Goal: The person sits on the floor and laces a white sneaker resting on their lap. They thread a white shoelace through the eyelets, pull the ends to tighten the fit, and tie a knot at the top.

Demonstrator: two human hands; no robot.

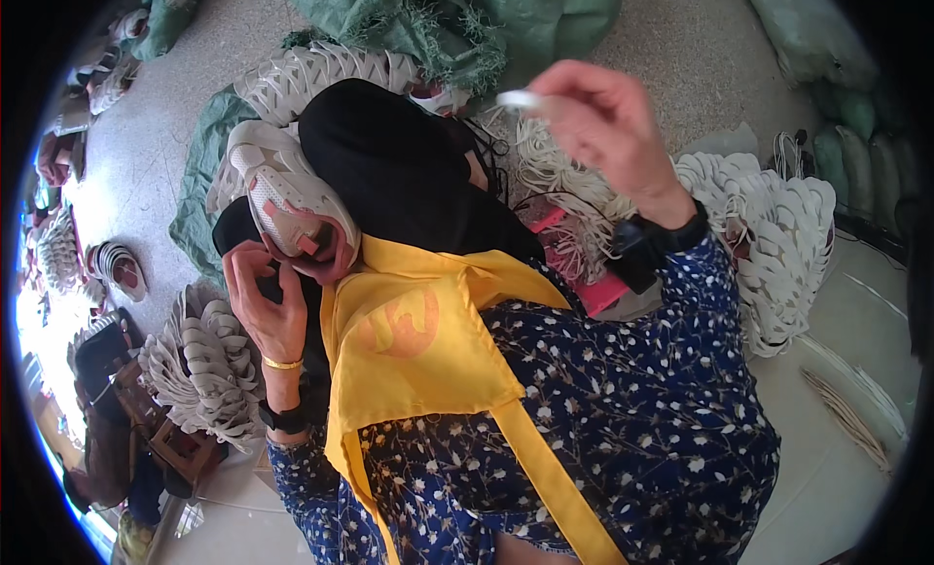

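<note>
One speckled floor [671,40] lies beyond R hand [608,127], which pinches a white bit [519,100], w/ green sack [564,20] past that hand, contents hidden, laces [550,161] nr it, & shoe [290,215] at L hand [268,307], fingers curled, can't tell if gripping.

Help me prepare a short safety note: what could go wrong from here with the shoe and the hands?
The shoe could slip: it sits beside the black-clothed leg, with the left hand at its opening.
The small white item might drop, since the raised right hand seems to hold it by one end; it is too blurred to identify.
The loose laces beside the leg could perhaps snag or tangle.
</note>
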